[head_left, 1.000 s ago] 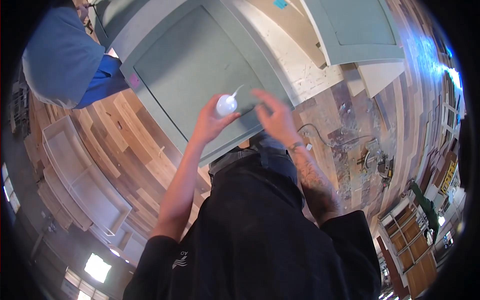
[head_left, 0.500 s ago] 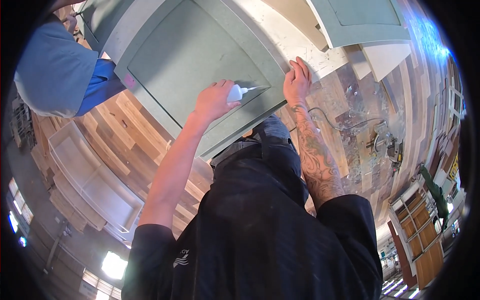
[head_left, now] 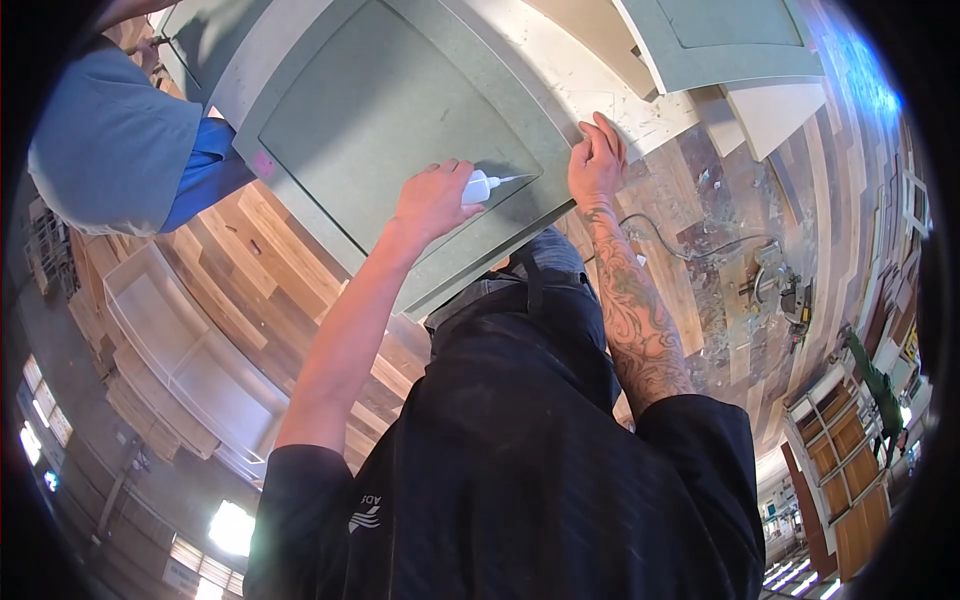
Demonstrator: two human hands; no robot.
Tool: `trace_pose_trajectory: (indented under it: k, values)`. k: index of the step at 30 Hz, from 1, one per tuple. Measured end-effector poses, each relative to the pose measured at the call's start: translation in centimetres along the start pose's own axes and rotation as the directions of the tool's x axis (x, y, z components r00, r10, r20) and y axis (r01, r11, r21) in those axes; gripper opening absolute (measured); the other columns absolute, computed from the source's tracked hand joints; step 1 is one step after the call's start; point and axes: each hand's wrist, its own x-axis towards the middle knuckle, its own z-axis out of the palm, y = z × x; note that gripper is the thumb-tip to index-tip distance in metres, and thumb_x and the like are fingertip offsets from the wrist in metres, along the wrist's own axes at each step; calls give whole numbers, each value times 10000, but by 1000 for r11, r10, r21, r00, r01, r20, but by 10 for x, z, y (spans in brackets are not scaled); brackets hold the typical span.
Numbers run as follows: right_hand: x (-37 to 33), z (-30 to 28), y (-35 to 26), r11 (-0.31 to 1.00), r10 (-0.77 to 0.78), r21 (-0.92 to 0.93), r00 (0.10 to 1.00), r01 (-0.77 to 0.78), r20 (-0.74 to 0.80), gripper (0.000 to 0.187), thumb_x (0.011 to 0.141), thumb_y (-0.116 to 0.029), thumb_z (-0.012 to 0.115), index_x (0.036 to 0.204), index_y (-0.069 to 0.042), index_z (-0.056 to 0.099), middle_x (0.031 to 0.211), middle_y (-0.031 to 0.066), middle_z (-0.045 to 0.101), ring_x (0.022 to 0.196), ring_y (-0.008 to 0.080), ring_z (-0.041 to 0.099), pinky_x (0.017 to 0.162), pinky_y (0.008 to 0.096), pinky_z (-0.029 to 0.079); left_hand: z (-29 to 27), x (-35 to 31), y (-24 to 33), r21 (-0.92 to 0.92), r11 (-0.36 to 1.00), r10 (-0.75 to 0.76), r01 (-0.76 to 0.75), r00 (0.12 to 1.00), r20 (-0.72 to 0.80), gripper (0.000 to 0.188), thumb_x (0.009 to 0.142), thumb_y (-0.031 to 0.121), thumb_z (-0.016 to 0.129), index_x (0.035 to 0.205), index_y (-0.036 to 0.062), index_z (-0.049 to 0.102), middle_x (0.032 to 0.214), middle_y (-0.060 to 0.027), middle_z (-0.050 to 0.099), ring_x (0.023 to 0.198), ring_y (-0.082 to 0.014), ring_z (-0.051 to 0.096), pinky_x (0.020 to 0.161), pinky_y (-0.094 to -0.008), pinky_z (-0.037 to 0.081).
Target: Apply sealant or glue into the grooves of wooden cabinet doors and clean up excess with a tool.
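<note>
Green-grey and matte, the cabinet door panel (head_left: 400, 110) lies flat on a pale work surface (head_left: 620, 100), a raised frame running round its sunken middle field. Its near corner points toward the person, and the left hand (head_left: 432, 200) rests over that corner, fingers curled shut round a small white squeeze bottle (head_left: 478, 187). Only the bottle's shoulder and thin nozzle show past the fingers; the tip lies along the inner edge of the frame, pointing toward the right hand (head_left: 597, 160). That hand sits flat on the panel's right edge, fingers spread narrowly and holding nothing, pressed where the panel meets the surface. Whether anything comes from the nozzle is too small to tell. A second, similar green panel (head_left: 720, 40) is cut off at the upper rim. Another person in a blue sleeve (head_left: 205, 170) leans in at the upper left, mostly out of frame. Cables and a power tool (head_left: 775, 285) lie on the plank floor (head_left: 700, 230) to the right, blurred by the lens.
</note>
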Motion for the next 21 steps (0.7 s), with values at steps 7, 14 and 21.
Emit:
trace_pose_trajectory:
  k: [7, 14, 21]
  values:
    - [1, 0, -2, 1000, -10, -24, 1000, 9, -21, 268, 914, -125, 576, 1121, -164, 740, 1415, -11, 620, 1327, 284, 515, 1119, 466, 389, -4, 3, 2, 3, 1000, 2, -2, 1000, 13, 507, 798, 380, 819, 1174, 105, 621, 1092, -100, 681, 1025, -319, 687, 844, -455, 586]
    - [2, 2, 2, 1000, 3, -6, 1000, -3, 2, 265, 915, -143, 589, 1142, -167, 723, 1436, -9, 593, 1349, 299, 495, 1142, 507, 347, -7, 5, 6, 2, 1000, 3, -3, 1000, -5, 487, 802, 381, 814, 1168, 109, 644, 1081, -95, 683, 1027, -314, 687, 848, -452, 585]
    - [2, 3, 2, 1000, -5, 4, 1000, 5, 3, 263, 913, -144, 588, 1137, -170, 725, 1435, -10, 592, 1353, 296, 491, 1141, 504, 347, -10, 9, 7, -5, 1000, -4, 4, 1000, -14, 473, 807, 384, 813, 1150, 104, 648, 1076, -96, 684, 1025, -315, 685, 858, -447, 581]
